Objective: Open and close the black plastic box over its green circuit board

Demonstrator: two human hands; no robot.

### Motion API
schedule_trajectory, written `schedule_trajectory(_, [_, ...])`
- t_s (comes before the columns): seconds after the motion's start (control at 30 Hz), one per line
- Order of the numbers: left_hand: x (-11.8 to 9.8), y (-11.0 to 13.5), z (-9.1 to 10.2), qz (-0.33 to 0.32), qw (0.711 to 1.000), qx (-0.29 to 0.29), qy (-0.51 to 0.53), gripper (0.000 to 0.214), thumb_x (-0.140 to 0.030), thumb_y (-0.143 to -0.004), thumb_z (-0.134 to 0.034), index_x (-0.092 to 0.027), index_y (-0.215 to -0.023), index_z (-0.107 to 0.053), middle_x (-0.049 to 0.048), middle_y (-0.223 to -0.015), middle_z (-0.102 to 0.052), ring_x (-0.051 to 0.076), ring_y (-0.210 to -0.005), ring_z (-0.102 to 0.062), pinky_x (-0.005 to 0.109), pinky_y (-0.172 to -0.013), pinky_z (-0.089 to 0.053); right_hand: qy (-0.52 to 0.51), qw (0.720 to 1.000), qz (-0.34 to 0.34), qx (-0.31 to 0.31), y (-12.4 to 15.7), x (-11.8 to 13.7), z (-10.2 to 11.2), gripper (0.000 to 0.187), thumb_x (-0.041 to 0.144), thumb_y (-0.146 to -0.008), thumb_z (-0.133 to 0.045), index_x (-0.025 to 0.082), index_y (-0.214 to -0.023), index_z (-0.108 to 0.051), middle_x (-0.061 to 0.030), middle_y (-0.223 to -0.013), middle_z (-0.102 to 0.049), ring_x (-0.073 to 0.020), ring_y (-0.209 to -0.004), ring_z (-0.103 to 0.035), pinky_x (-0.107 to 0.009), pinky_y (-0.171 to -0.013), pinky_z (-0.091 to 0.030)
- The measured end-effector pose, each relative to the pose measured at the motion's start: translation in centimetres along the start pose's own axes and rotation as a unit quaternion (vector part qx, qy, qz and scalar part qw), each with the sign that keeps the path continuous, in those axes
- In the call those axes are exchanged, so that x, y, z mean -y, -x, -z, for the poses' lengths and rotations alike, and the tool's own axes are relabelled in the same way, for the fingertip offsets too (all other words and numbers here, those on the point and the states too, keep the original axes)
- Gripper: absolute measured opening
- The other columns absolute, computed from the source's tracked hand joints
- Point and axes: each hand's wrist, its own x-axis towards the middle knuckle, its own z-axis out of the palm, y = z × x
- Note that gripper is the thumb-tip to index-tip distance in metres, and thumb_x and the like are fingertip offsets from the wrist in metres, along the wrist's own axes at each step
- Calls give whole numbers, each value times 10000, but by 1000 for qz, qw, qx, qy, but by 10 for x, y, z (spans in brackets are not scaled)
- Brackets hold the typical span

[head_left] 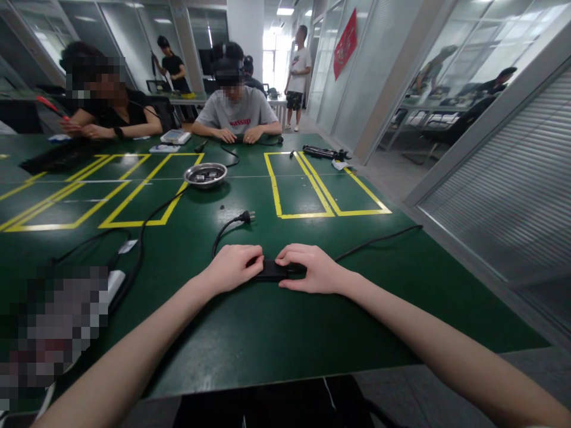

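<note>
A black power adapter (271,270) lies on the green table between my two hands. My left hand (237,266) is closed around its left end, thumb and fingers pressed on it. At its right end my right hand (310,267) curls with thumb and fingertips on the adapter, and a dark cable shows in the gap under the palm. From the left side a black cord bends up to a plug (246,217), its prongs pointing right. Out to the right of my right hand runs a thin black cable (379,241).
A metal bowl (206,176) with small metal parts stands ahead to the left. Yellow tape (306,215) outlines rectangles on the green table (250,339). A black folded tripod-like object (325,153) lies farther back. A person (241,110) sits opposite, another (129,113) at left.
</note>
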Motion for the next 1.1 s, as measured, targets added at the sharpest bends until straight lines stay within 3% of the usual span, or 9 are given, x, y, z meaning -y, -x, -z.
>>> schedule_trajectory(0.13, [0, 0, -2, -22, 999, 13, -32, 265, -269, -972, -454, -215, -729, -544, -2, -686, -596, 162, -618, -550, 267, -608, -329, -35, 999, -21, -18, -1, 2, -1, 113, 318, -958, -631, 212, -933, -660, -89, -1004, -728, -218, -926, -684, -368, -851, -546])
schedule_trajectory(0.27, [-6, -1, -6, -17, 999, 13, -49, 266, -268, -1010, -430, -217, -775, -545, 13, -748, -638, 183, -703, -620, 267, -654, -379, -64, 996, -58, -16, -3, 1, -3, 121, 325, -931, -675, 209, -906, -656, -73, -968, -720, -212, -888, -672, -359, -812, -538])
schedule_trajectory(0.33, [-13, -2, -9, 26, 998, 12, -61, 264, -295, -1010, -447, -219, -778, -548, 17, -755, -657, 193, -704, -631, 276, -643, -383, -76, 994, -79, -11, -3, 0, -3, 136, 337, -921, -693, 204, -910, -664, -65, -962, -713, -199, -862, -664, -329, -762, -533])
schedule_trajectory(0.4, [-22, -5, -13, 116, 990, -6, -84, 286, -357, -1009, -467, -217, -777, -556, 31, -754, -677, 209, -698, -643, 284, -616, -379, -79, 992, -101, -8, -3, 0, -4, 159, 347, -907, -714, 201, -961, -680, -54, -951, -706, -185, -822, -650, -301, -707, -523])
schedule_trajectory(0.47, [-29, -7, -15, 140, 985, -2, -101, 300, -355, -1017, -446, -210, -790, -579, 59, -807, -711, 232, -739, -669, 298, -625, -392, -68, 991, -113, -7, -3, 0, -4, 222, 348, -891, -737, 201, -1050, -689, -52, -965, -705, -183, -824, -642, -299, -710, -525])
schedule_trajectory(0.63, [-39, -8, -15, 152, 978, 3, -141, 318, -341, -1028, -415, -191, -851, -632, 90, -822, -728, 252, -786, -697, 325, -698, -454, 1, 995, -100, 5, -5, 3, -5, 279, 389, -903, -728, 176, -1083, -706, -99, -1078, -675, -234, -1007, -635, -383, -903, -531])
schedule_trajectory(0.77, [-41, -8, -11, 182, 974, 16, -133, 380, -399, -1037, -397, -188, -855, -656, 86, -833, -739, 255, -808, -708, 331, -714, -466, 35, 994, -102, 20, -6, 6, -8, 260, 422, -929, -691, 172, -1002, -693, -88, -1022, -660, -229, -966, -631, -374, -861, -538])
schedule_trajectory(0.97, [-41, -10, -10, 183, 975, 42, -121, 577, -565, -1031, -332, -191, -728, -652, 92, -764, -735, 269, -778, -716, 324, -657, -430, 39, 997, -60, -3, -5, 8, -9, 228, 408, -906, -726, 186, -941, -687, -74, -1006, -682, -213, -930, -652, -342, -826, -534])
schedule_trajectory(1.1, [-35, -8, -11, 160, 977, 7, -144, 606, -661, -999, -349, -189, -737, -624, 89, -714, -714, 267, -727, -710, 306, -616, -384, 65, 996, -64, -20, -6, 11, -10, 298, 436, -852, -781, 180, -969, -681, -77, -1003, -687, -220, -929, -649, -335, -795, -524])
